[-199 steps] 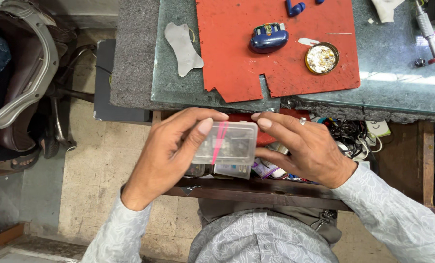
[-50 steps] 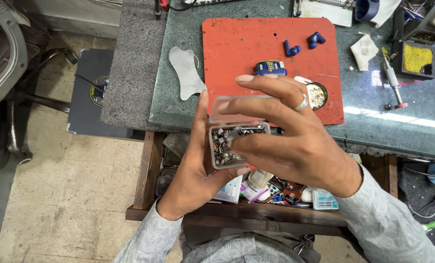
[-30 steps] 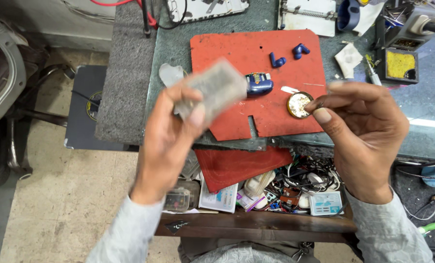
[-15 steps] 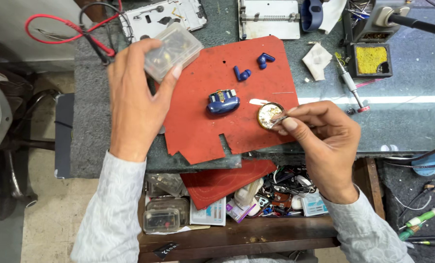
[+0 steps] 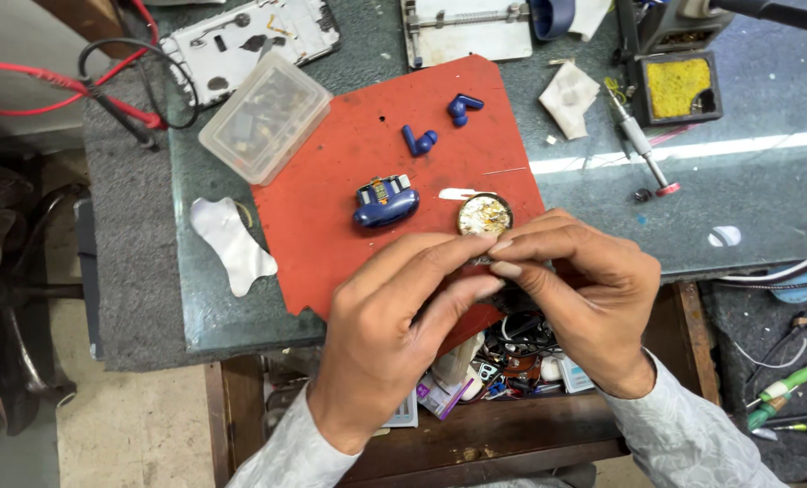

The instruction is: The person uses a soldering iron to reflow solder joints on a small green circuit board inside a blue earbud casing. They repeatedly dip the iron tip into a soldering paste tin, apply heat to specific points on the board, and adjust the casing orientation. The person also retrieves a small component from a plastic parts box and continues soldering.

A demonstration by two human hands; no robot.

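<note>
Red mat (image 5: 349,208) lies just beyond the grip: the left hand (image 5: 394,334) and right hand (image 5: 571,298) pinch fingertips together on a tiny part, too small to identify. If it slips, it could drop into the cluttered drawer (image 5: 512,361) directly beneath, or against the round tin (image 5: 485,215).

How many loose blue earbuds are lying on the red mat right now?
2. One earbud lies near the mat's middle top; the other earbud sits up-right of it. More may be hidden under the hands.
</note>
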